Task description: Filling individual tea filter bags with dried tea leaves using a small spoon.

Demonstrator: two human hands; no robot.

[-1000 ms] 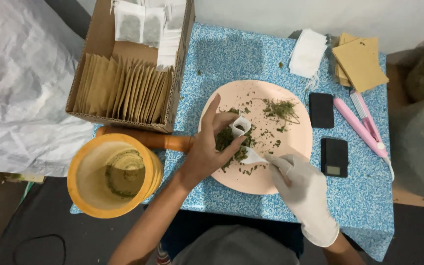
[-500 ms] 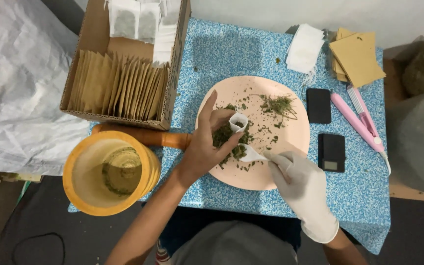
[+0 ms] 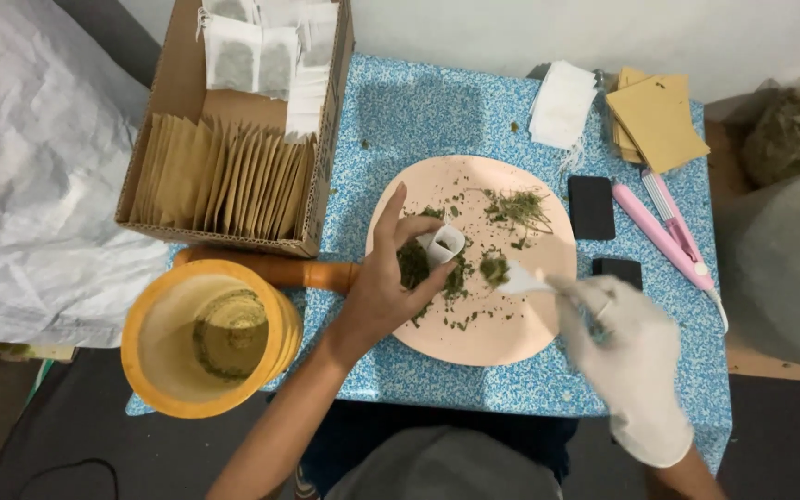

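My left hand [image 3: 383,287] is bare and pinches a small white filter bag [image 3: 443,243] upright with its mouth open, over the pink round plate [image 3: 474,333]. My right hand [image 3: 618,338], in a white glove, holds a small white spoon [image 3: 522,281] loaded with green dried herb [image 3: 493,268], a short way right of the bag. Loose dried herb [image 3: 517,208] lies scattered on the plate.
A cardboard box [image 3: 168,102] with tan envelopes and white bags stands at the back left. A yellow bucket [image 3: 206,338] sits at front left. White bags [image 3: 562,102], tan envelopes [image 3: 656,118], two black scales [image 3: 591,206], a pink sealer [image 3: 664,231] lie right of the plate.
The spoon has drawn back to the right, away from the bag, and now carries herb. My left hand still holds the bag in place.
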